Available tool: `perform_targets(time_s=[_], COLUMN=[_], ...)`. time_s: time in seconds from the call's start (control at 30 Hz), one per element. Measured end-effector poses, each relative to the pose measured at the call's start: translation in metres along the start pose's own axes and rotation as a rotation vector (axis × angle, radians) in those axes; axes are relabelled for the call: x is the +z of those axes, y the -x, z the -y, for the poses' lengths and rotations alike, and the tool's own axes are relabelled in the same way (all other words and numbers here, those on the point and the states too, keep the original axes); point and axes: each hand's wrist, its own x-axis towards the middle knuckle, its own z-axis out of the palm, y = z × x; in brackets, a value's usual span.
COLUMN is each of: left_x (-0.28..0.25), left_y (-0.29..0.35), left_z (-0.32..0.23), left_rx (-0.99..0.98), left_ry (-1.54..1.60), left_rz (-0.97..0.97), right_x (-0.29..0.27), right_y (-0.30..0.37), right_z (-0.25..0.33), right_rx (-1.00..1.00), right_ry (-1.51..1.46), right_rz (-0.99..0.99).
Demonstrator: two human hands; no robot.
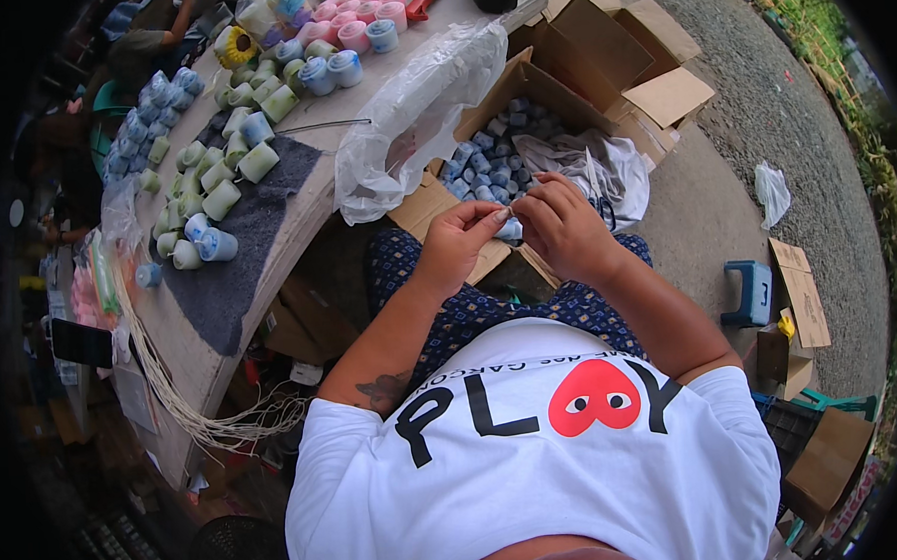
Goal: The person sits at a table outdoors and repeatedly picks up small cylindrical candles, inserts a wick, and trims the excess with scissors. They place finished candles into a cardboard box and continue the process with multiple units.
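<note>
My left hand (464,241) and my right hand (568,230) meet above my lap, fingertips pinched together. What lies between them is too small to make out. Just under the fingertips shows a pale blue candle (509,230); whether it hangs from my fingers or rests below them I cannot tell. Beyond my hands stands an open cardboard box (550,85) holding many blue candles (483,163). A grey-white cloth (614,178) drapes over the box's right side, with scissors (595,181) lying on it.
At the left, a table (300,201) bears green candles (223,198), pink candles (355,36) and a dark cloth (214,300). Clear plastic (412,121) hangs over its edge. Pale cords (189,406) trail off its near side. A blue stool (748,292) stands at the right.
</note>
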Motion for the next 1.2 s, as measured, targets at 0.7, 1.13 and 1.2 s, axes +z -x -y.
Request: perform_targets(time_s=[0.7,1.13,1.2], left_x=[0.004,0.012,0.010], left_y=[0.003,0.003,0.001], left_z=[-0.011,-0.010,-0.008], left_rx=[0.309,0.505,0.613], left_ry=[-0.693,-0.919,-0.958], left_rz=[0.008,0.003,0.004], right_x=[-0.010,0.009,0.013], right_y=[0.003,0.015,0.017], right_z=[-0.001,0.004,0.005], right_rx=[-0.019,0.282,0.286], right_ry=[-0.006,-0.230,-0.205], right_rz=[0.087,0.003,-0.024])
